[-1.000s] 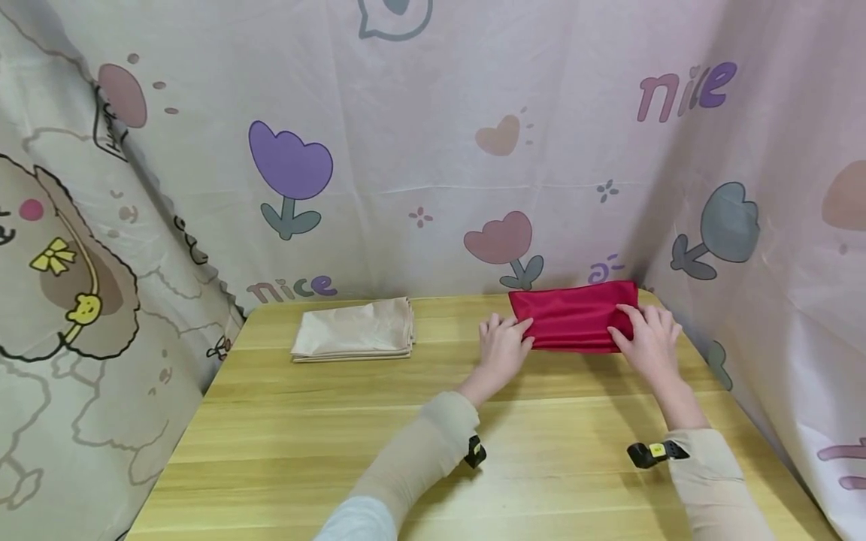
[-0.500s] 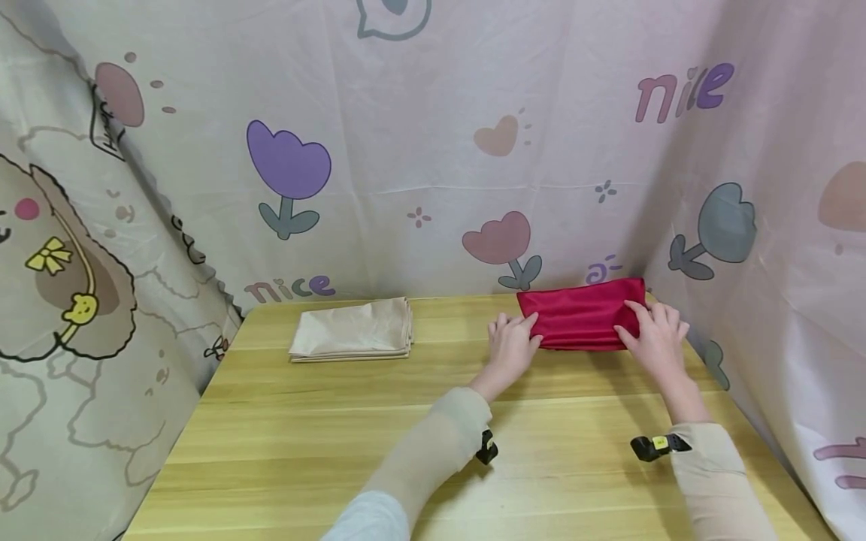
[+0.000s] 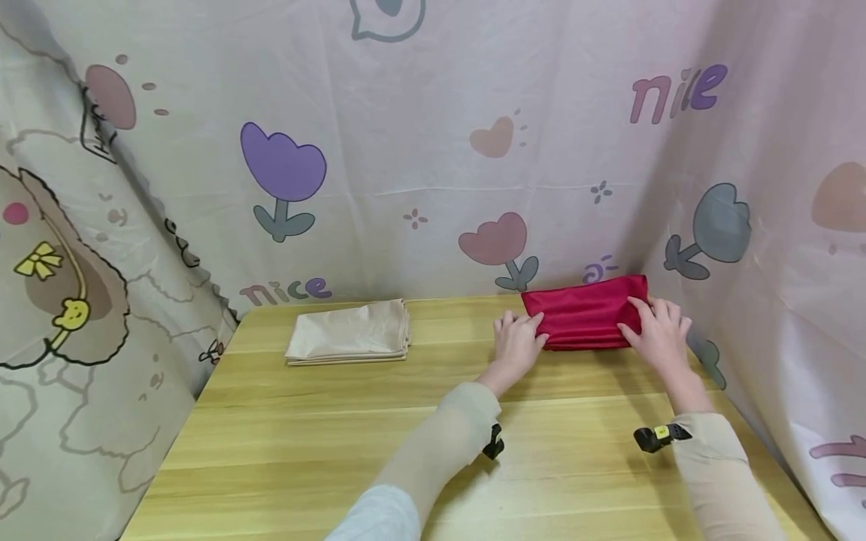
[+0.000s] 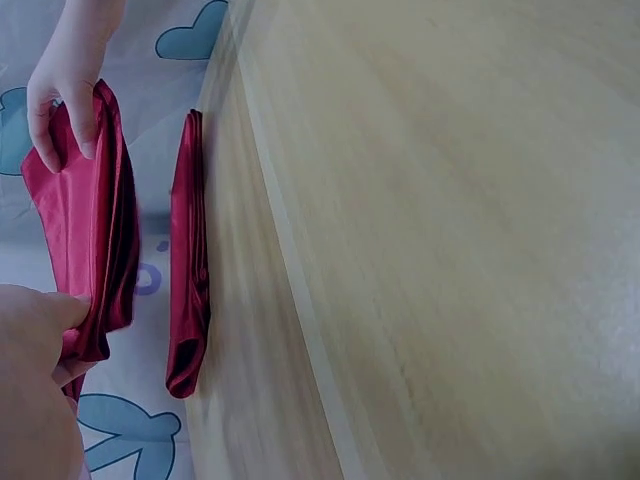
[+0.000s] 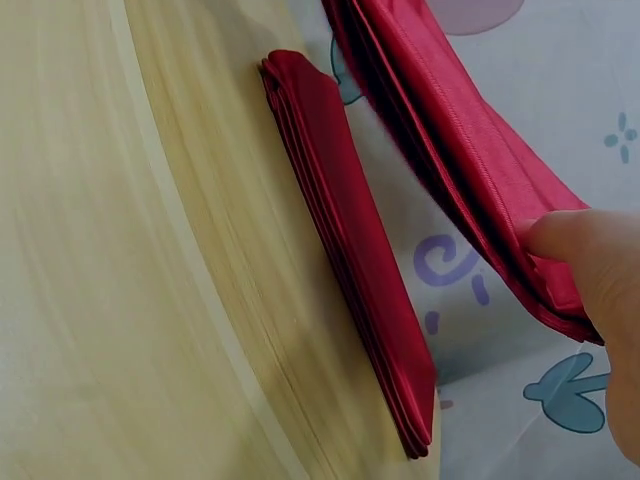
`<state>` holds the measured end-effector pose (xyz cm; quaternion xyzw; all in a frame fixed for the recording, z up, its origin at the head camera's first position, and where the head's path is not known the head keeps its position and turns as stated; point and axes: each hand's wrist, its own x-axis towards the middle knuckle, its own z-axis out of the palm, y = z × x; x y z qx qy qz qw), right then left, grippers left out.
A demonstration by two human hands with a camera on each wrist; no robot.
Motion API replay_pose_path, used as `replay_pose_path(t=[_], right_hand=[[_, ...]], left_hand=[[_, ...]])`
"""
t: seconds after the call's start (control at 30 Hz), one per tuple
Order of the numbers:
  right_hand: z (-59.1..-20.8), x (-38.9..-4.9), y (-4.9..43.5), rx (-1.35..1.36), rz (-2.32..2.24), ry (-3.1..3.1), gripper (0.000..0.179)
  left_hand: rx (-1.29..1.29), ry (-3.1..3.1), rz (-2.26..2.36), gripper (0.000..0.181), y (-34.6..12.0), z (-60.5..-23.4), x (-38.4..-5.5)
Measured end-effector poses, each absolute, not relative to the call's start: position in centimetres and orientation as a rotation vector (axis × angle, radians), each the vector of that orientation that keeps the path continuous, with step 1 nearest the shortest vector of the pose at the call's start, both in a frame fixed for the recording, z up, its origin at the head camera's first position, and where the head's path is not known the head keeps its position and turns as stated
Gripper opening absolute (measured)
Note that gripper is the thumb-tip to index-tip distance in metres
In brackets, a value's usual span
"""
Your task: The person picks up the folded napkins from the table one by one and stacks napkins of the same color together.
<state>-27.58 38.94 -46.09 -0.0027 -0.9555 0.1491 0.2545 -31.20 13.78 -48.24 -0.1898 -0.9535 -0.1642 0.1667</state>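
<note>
A folded red satin cloth [image 3: 583, 315] is held up at the table's far right, raised above a second one. Its left end is pinched by my left hand [image 3: 516, 347], thumb in front. My right hand [image 3: 659, 338] grips the other end the same way. Beneath it, another folded red cloth [image 5: 350, 250] lies on the table along the far edge, seen in both wrist views. The held cloth's layers [image 4: 100, 220] hang a little apart along its lower edge.
To the left, a folded beige cloth [image 3: 349, 332] lies near the back edge of the wooden table [image 3: 325, 436]. A printed curtain [image 3: 406, 113] rises right behind the table and along both sides.
Both hands have shifted slightly to the right, carrying the red cloth along. The beige cloth lies as before; the whole view has moved a little.
</note>
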Motion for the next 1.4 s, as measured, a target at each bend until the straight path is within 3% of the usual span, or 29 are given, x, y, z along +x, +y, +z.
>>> replay_pose_path(t=[0.57, 1.4], right_hand=[[-47.2, -28.7, 39.7, -0.023, 0.386, -2.615, 0.056], [-49.6, -30.6, 40.4, -0.133, 0.408, -2.707, 0.067]], left_hand=[[-0.535, -2.818, -0.402, 0.045, 14.9, -49.2, -32.4], [-0.649, -3.116, -0.251, 0.070, 16.3, -50.1, -32.9]])
